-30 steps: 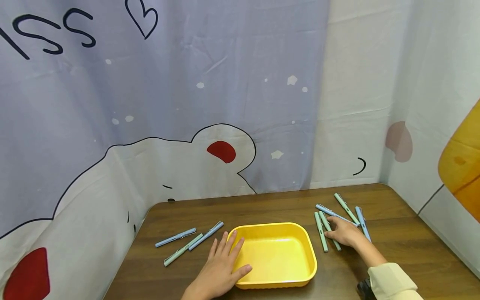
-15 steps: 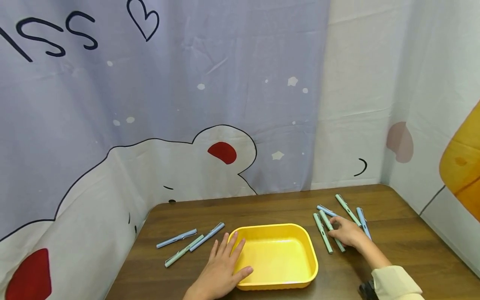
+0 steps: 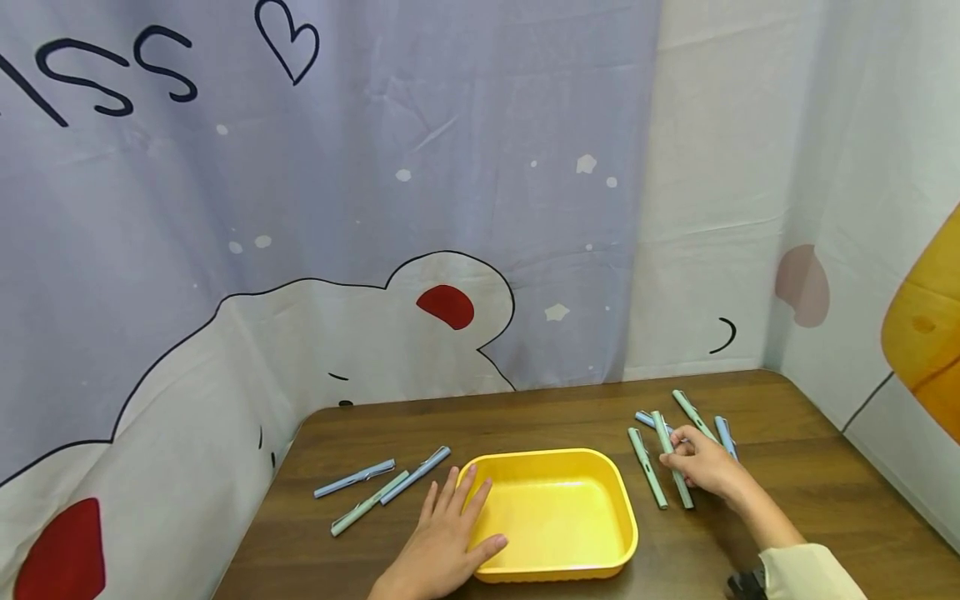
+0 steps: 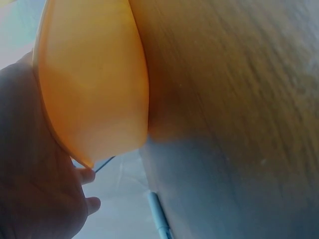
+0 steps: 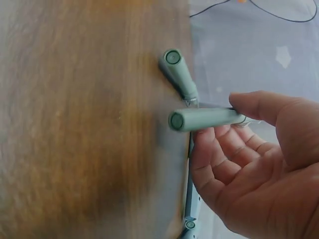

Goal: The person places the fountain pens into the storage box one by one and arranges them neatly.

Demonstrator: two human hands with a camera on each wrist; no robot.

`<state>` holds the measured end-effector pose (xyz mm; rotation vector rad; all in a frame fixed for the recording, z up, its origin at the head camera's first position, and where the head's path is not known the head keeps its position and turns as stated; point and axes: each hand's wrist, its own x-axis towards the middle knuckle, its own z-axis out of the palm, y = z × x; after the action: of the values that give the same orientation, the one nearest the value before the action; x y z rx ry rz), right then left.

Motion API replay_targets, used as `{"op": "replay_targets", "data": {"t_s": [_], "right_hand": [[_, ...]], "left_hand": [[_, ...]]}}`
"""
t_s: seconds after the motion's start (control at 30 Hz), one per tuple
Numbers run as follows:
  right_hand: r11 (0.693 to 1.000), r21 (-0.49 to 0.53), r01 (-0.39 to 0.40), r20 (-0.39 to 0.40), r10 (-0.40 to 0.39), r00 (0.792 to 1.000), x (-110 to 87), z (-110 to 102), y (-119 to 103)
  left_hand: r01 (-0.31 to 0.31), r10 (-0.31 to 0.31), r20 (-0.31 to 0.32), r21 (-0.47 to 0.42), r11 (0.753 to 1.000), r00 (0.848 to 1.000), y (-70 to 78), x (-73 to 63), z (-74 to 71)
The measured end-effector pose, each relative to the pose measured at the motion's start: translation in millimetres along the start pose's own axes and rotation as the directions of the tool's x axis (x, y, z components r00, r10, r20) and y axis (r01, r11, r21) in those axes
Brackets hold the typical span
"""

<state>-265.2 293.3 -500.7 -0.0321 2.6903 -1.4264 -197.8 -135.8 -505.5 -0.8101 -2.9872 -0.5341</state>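
Between its thumb and fingers my right hand [image 3: 705, 460] pinches a green pen [image 5: 207, 118], which the right wrist view shows end-on, near the table. Just left of it lies a second green pen [image 3: 648, 468]. Behind and right of the hand are a blue pen [image 3: 645, 418], another green pen [image 3: 692, 412] and one more blue pen [image 3: 725, 435], partly covered by the hand. With fingers spread, my left hand [image 3: 442, 537] rests on the left rim of a yellow tray [image 3: 555, 575]; the left wrist view shows the tray's outer wall [image 4: 94, 84] beside the hand.
On the left side of the brown table [image 3: 525, 417] lie a blue pen [image 3: 354, 479], a green pen [image 3: 367, 505] and another blue pen [image 3: 416, 475]. A printed curtain [image 3: 480, 167] hangs along the table's back and sides. The tray has no contents.
My right hand has taken hold of the green pen and lifted it, shifting slightly right and toward me. The green pen beside it turned a little. My left hand stays on the tray.
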Motion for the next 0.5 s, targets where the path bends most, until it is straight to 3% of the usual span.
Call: {"op": "replay_targets", "data": {"t_s": [0.17,0.33,0.5], "right_hand": [[0.984,0.177,0.01,0.058,-0.021,0.998,-0.7,-1.5,-2.1],[0.927,0.374,0.029,0.12,-0.079,0.99,-1.6,-2.4,-6.1],[0.877,0.48,0.038,0.169,-0.135,0.976,-6.1,-3.6,-13.8]], "left_hand": [[-0.006,0.006,-0.006,-0.006,1.0,1.0,-0.5,0.2,0.6],[-0.003,0.003,-0.002,-0.015,1.0,1.0,-1.4,0.1,1.9],[0.011,-0.011,0.01,-0.029,1.0,1.0,-2.2,0.2,2.1]]}}
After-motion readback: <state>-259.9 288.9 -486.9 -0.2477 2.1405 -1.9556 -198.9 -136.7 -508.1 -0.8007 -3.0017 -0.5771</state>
